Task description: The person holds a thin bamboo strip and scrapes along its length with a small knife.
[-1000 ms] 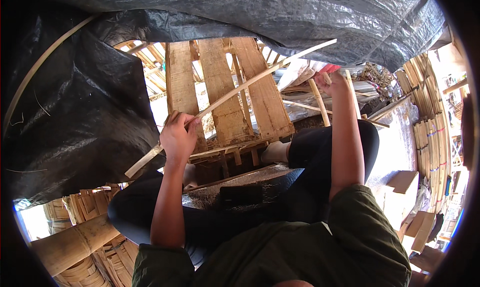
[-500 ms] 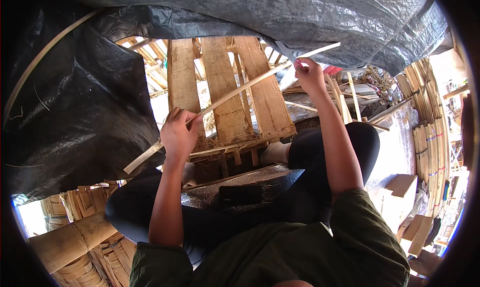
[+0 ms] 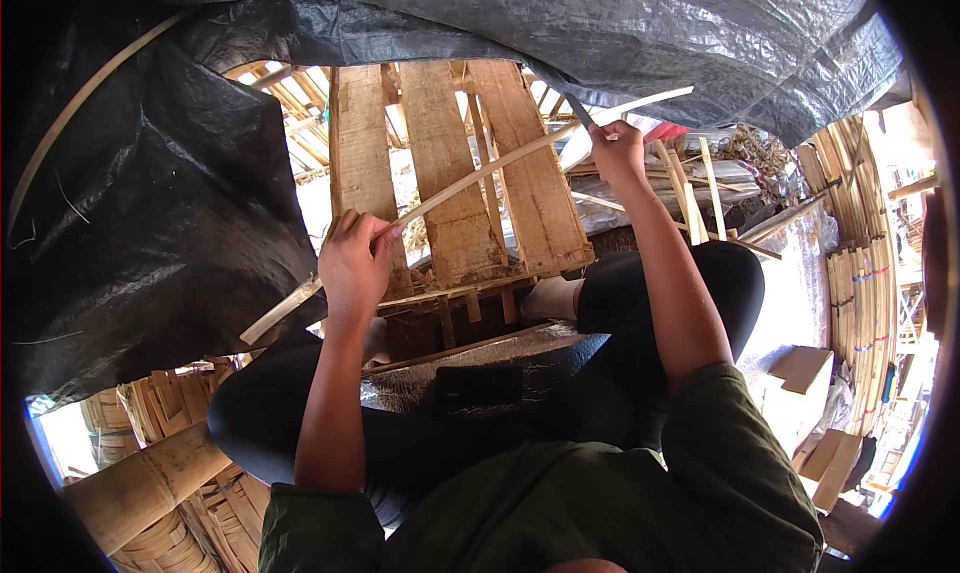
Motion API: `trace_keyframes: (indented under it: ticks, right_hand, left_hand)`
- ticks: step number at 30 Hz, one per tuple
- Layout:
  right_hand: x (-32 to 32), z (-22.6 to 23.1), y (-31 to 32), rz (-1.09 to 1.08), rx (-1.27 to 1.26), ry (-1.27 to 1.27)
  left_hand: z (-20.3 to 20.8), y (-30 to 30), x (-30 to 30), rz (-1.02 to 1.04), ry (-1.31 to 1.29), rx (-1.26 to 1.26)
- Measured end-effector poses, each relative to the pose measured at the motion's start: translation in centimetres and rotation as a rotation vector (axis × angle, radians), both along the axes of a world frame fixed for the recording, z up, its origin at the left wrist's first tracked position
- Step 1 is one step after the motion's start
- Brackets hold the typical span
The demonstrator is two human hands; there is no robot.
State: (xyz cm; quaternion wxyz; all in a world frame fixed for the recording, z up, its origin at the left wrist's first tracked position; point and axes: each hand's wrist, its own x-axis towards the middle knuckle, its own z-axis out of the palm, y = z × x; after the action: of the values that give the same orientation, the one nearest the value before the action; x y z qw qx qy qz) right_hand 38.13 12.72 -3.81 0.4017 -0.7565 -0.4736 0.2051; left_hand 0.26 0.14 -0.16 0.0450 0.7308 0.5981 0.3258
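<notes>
A long, narrow bamboo strip (image 3: pixel 486 172) slants across the middle, its lower end near my left knee and its upper end to the far right. My left hand (image 3: pixel 350 265) is closed round its lower part, thumb lying along it. My right hand (image 3: pixel 620 155) is closed on a knife, whose grey blade (image 3: pixel 577 109) points up and left and crosses the strip near its far end. The knife's handle is hidden in my fingers. Beyond the blade, the strip bends slightly.
Wooden planks (image 3: pixel 440 188) form a slatted rack ahead of my feet. Black plastic sheeting (image 3: pixel 190 213) hangs at left and across the top. A thick bamboo pole (image 3: pixel 150 488) lies lower left. Bundled strips (image 3: pixel 862 293) and cardboard boxes (image 3: pixel 800 393) stand at right; a dark flat object (image 3: pixel 480 385) lies between my legs.
The strip's far end has shifted a little to the right. My right hand has tilted, and more of the knife's blade shows. My left hand keeps its hold.
</notes>
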Motion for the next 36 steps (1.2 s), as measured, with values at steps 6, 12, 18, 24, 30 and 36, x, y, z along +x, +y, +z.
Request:
trace_keyframes:
  ticks: [6, 12, 18, 24, 30, 36]
  right_hand:
    - [-0.3, 0.7, -0.7, 0.012, -0.087, 0.109]
    - [0.1, 1.1, -1.0, 0.027, -0.150, 0.213]
    - [2.0, 0.4, 0.9, -0.036, -0.340, 0.073]
    - [2.3, 3.3, 0.5, 0.028, -0.420, 0.246]
    - [2.4, 3.9, 0.7, 0.029, -0.416, 0.343]
    - [3.0, 3.5, 1.2, 0.109, -0.474, 0.284]
  left_hand:
    - [0.0, 0.0, -0.1, 0.022, 0.012, -0.020]
    - [0.1, -0.1, -0.4, 0.019, 0.004, 0.010]
    - [0.1, 0.3, -0.4, 0.006, -0.046, -0.054]
    - [0.0, 0.3, -0.6, 0.016, -0.066, -0.098]
    - [0.1, 0.5, -0.5, 0.009, -0.031, -0.049]
    - [0.3, 0.3, -0.5, 0.024, -0.041, -0.043]
